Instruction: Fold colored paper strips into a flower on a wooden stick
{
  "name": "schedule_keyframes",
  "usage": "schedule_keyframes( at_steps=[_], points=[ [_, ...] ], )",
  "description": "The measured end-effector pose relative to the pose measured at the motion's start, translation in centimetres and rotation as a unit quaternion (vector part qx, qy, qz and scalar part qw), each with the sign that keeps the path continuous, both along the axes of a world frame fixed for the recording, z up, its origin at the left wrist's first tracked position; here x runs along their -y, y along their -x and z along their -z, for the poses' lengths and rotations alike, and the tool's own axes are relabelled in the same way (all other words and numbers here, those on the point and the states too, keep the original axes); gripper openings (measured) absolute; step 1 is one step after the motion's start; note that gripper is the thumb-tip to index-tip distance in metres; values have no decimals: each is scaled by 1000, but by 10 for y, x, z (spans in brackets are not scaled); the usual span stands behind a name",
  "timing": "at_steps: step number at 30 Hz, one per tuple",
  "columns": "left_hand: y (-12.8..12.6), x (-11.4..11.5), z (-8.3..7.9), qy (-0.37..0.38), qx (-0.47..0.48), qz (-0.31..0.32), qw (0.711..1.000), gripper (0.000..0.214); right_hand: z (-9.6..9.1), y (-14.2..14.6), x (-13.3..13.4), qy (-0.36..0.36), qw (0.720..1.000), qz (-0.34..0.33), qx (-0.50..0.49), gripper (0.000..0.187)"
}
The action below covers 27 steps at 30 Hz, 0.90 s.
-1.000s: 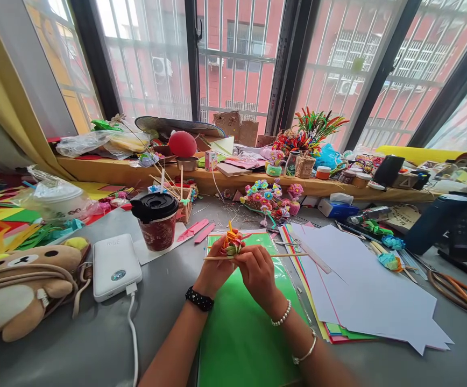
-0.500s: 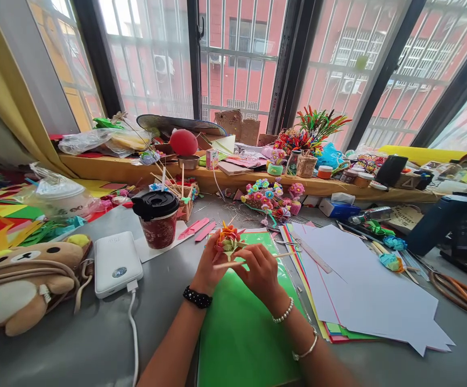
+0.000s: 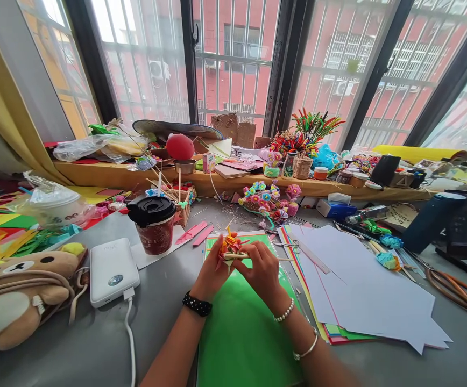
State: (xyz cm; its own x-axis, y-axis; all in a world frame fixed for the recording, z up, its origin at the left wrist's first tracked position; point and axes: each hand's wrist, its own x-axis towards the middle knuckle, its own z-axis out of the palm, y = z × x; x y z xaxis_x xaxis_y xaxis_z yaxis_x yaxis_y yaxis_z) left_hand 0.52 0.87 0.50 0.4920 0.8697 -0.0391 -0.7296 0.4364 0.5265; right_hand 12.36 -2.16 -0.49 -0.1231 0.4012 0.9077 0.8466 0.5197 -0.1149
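A folded paper flower (image 3: 232, 244) is held above the far edge of a shiny green folder (image 3: 249, 333). Its petals are pointy, in orange, red and pale green. It is cupped by the left hand (image 3: 209, 275), with the fingers curled around it. A thin wooden stick (image 3: 239, 257) is pinched tight by the thumb and fingertips of the right hand (image 3: 261, 270), and its tip is at the flower's bottom. Whether the flower is touched by the right fingers cannot be told. Just beside the folder's right edge, a flat paper stack (image 3: 370, 290) with sharp corners is spread. A ruler (image 3: 314, 257) is laid on it. Gray table (image 3: 164, 338) is seen between the folder's left edge and a smooth white power bank (image 3: 114, 269).
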Motion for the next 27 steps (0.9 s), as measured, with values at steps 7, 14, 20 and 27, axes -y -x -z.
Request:
schedule_keyframes(
  at_steps=[7, 14, 20, 27],
  points=[
    [-1, -1, 1, -17, -7, 1, 1000, 23, 3, -2, 0, 5, 1000, 7, -12, 21],
    [-2, 2, -2, -13, -20, -17, 1000, 15, 3, 0, 2, 0, 1000, 6, -14, 17],
    [-2, 4, -5, 5, -31, -12, 999, 25, 1, -2, 1, 22, 1000, -7, -21, 14],
    [-2, 3, -6, 5, -38, -27, 999, 32, -3, -3, -1, 119, 989, -73, -44, 34]
  ],
)
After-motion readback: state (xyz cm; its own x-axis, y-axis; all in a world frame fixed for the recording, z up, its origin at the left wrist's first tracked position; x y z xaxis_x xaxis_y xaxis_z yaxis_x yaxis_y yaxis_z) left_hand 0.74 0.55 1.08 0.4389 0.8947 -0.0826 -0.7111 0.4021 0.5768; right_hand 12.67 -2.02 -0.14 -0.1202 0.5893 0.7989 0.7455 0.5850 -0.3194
